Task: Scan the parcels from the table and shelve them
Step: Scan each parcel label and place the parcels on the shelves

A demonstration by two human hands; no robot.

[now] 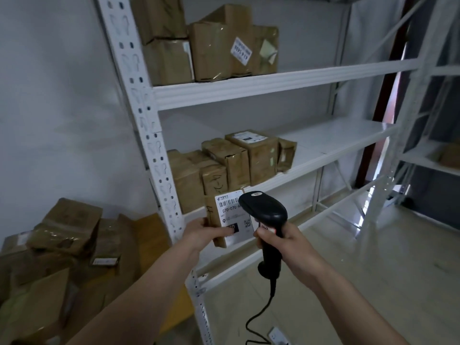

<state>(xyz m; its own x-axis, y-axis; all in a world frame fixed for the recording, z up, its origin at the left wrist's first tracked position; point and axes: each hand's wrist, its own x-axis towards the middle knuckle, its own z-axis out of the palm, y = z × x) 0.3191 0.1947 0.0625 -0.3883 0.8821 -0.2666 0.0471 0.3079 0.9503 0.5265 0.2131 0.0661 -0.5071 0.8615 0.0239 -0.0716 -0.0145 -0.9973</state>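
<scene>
in the head view, the left hand (202, 231) is closing around a small cardboard parcel (229, 220), thumb lying across the lower part of its white shipping label (235, 215) and the fingers wrapping behind where they are hidden, so the parcel is standing upright in the air just in front of the white metal shelving unit (249, 87). the right hand (283, 241) is wrapping fully round the grip of a black barcode scanner (263, 212), whose head is pointing at the label and overlapping its right edge; whether a finger is pressing the trigger cannot be told. the scanner cable (258, 317) is trailing down toward the tiled floor (361, 270). more brown parcels are sitting on the middle shelf (234, 165) and on the upper shelf (211, 43), both groups at the left end with bare shelf to their right. at lower left a heap of taped parcels (62, 240) is lying on what looks like the bench, though its surface is hardly showing. judging by its size and the easy one-handed hold, the held parcel is probably light and fairly stiff, with glossy tape that could be slippery; gripping it by the lower edge and side, clear of the barcode, seems the sound place. the scanning step appears to be under way, with shelving not yet done.
</scene>
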